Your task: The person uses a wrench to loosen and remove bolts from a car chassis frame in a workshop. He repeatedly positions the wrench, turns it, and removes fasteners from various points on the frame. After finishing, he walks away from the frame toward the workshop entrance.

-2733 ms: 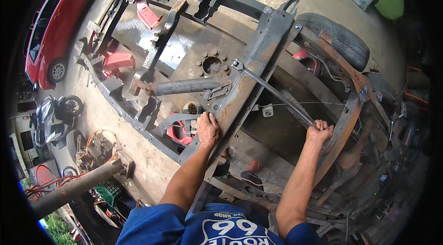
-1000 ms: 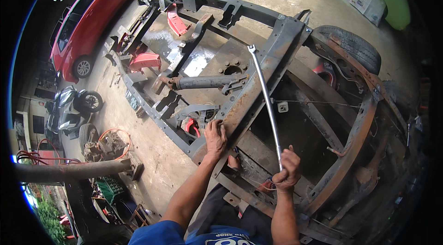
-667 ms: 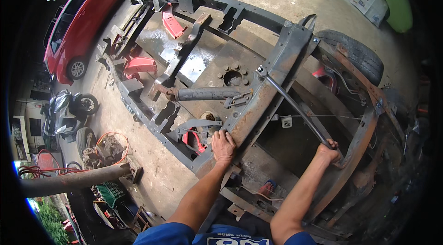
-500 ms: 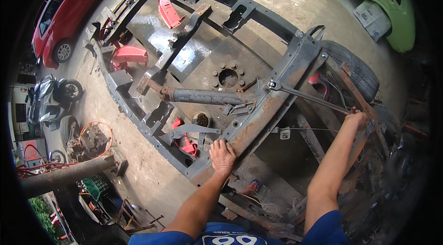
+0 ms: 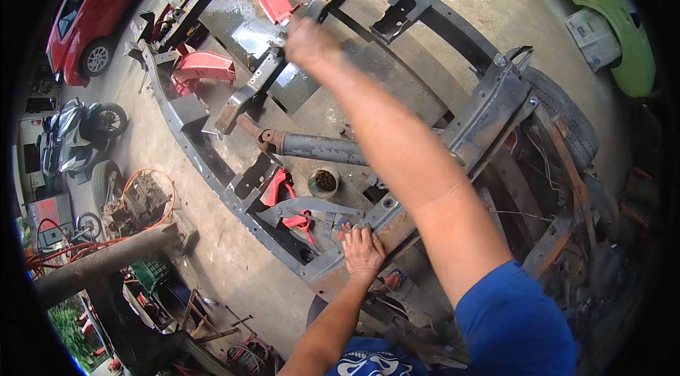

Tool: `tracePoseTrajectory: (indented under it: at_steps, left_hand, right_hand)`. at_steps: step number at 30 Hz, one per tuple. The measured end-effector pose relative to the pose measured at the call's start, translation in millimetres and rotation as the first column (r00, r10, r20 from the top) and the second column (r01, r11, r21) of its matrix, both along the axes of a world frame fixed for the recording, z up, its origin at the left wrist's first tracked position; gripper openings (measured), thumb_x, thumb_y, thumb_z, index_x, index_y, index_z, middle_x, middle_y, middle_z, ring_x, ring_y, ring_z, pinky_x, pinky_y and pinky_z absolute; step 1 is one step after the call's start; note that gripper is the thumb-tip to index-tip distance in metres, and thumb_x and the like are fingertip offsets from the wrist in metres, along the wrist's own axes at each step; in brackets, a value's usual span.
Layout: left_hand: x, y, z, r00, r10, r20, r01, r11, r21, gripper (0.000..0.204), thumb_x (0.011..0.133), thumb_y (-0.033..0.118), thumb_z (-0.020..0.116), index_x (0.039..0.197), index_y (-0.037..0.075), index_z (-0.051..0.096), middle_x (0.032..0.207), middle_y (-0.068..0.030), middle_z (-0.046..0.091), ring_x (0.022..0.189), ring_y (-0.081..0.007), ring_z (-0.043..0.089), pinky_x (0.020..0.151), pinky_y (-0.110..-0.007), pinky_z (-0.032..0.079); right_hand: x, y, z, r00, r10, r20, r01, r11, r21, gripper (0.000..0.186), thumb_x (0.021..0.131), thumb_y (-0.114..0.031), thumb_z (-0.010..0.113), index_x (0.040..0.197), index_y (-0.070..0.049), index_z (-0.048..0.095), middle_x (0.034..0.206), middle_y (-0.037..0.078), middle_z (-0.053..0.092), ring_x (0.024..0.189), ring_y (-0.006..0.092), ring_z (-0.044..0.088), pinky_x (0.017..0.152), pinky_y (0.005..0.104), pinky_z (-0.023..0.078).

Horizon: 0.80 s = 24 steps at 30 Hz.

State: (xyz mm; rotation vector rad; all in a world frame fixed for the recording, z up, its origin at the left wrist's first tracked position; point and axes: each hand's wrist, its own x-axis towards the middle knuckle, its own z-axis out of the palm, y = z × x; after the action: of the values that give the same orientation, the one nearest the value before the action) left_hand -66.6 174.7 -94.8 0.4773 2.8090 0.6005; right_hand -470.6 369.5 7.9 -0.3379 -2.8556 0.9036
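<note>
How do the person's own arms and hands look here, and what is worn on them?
Both forearms are bare, with no gloves, watch or rings visible. The left hand shows clearly. The right hand is blurred. A short blue sleeve covers the right upper arm; the shirt has a white print.

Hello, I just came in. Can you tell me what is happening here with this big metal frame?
A person in a blue shirt leans over a bare vehicle frame on the concrete floor. The left hand rests flat on a rusty cross beam. The right hand is stretched far out over the frame, blurred; whether it holds anything cannot be told.
</note>
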Motion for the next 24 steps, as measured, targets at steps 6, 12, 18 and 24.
tracePoseTrajectory:
  at_steps: [6, 12, 18, 24]
  left_hand:
    - [1.7, 4.5, 1.5, 0.958, 0.028, -0.287, -0.01, 0.998, 0.064, 0.019, 0.093, 0.02, 0.056, 0.104, 0.005, 0.059, 0.101, -0.0177, 0.056, 0.095, -0.0394, 0.054, 0.084, -0.052, 0.043]
    - [5.0, -15.7, -16.8, 0.975, 0.01, -0.224, 0.042, 0.973, 0.227, 0.025, 0.098, 0.026, 0.056, 0.1, 0.001, 0.061, 0.094, -0.0245, 0.06, 0.091, -0.045, 0.059, 0.082, -0.052, 0.047]
    - [-9.3, -36.7, -32.7, 0.982, -0.115, -0.151, 0.158, 0.936, 0.314, 0.035, 0.102, 0.029, 0.05, 0.112, -0.002, 0.061, 0.104, -0.0262, 0.058, 0.101, -0.0449, 0.055, 0.089, -0.052, 0.044]
    - [-6.5, -22.7, -42.6, 0.966, -0.084, -0.243, 0.104, 0.992, 0.069, 0.03, 0.102, 0.024, 0.047, 0.113, -0.001, 0.059, 0.112, -0.0268, 0.058, 0.105, -0.0446, 0.056, 0.09, -0.051, 0.046]
  right_hand:
    - [216.7, -192.0, 13.3, 0.899, 0.43, -0.085, -0.435, 0.899, -0.055, 0.011, 0.086, -0.011, 0.058, 0.094, -0.006, 0.065, 0.083, 0.011, 0.069, 0.085, 0.0275, 0.07, 0.08, 0.0428, 0.05]
    - [421.9, -210.0, 44.4, 0.859, 0.341, -0.383, -0.374, 0.927, -0.015, 0.008, 0.077, -0.021, 0.062, 0.074, -0.014, 0.059, 0.08, 0.004, 0.055, 0.09, 0.0212, 0.056, 0.106, 0.0458, 0.033]
    - [608.4, -138.4, 60.1, 0.846, 0.012, -0.534, -0.075, 0.992, -0.097, 0.019, 0.074, -0.02, 0.076, 0.085, -0.013, 0.062, 0.126, 0.006, 0.059, 0.135, 0.0242, 0.049, 0.12, 0.0521, 0.028]
    - [681.9, -45.4, 44.3, 0.478, -0.834, -0.276, 0.449, 0.502, -0.739, 0.03, 0.098, -0.01, 0.064, 0.124, -0.005, 0.05, 0.133, 0.019, 0.059, 0.126, 0.0276, 0.059, 0.105, 0.0393, 0.052]
